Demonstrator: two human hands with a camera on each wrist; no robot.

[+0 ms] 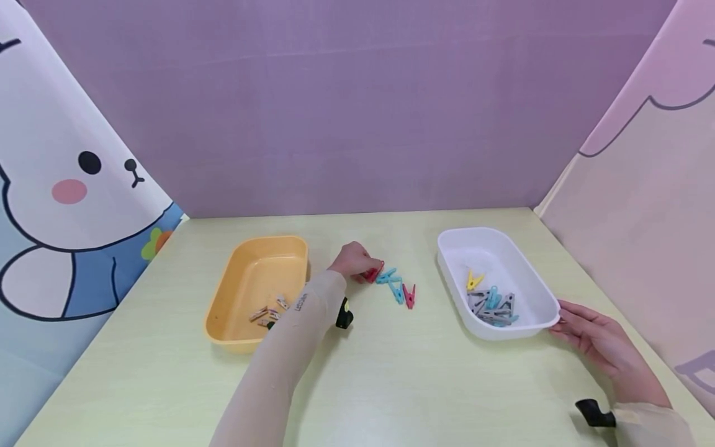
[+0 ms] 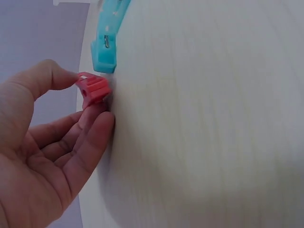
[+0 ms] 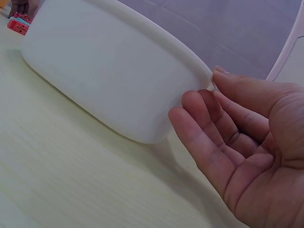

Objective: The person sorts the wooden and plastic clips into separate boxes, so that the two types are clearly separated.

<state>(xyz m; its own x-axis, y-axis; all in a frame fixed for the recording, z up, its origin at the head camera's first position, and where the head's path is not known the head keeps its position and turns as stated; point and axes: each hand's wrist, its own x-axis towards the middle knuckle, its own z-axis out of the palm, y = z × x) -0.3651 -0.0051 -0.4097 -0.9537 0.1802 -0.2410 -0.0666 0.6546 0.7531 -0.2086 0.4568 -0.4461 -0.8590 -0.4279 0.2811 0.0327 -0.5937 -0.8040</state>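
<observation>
My left hand (image 1: 350,258) pinches a red clothespin (image 2: 96,90) between thumb and fingertips, low over the table. Just beside it lie blue clothespins (image 1: 397,292) and another red clothespin (image 1: 409,297). On the right, my right hand (image 1: 598,341) grips the near right corner of a white tray (image 1: 475,248), thumb at the rim and fingers curled against the outer wall. Inside that tray are a yellow clothespin (image 1: 474,281), several grey clothespins (image 1: 497,315) and some blue ones.
To the left stands a yellow-orange tray (image 1: 274,267) holding several wooden clothespins (image 1: 259,313), partly hidden by my left forearm. A purple backdrop (image 1: 357,124) rises behind the table (image 1: 391,385), with printed panels on both sides.
</observation>
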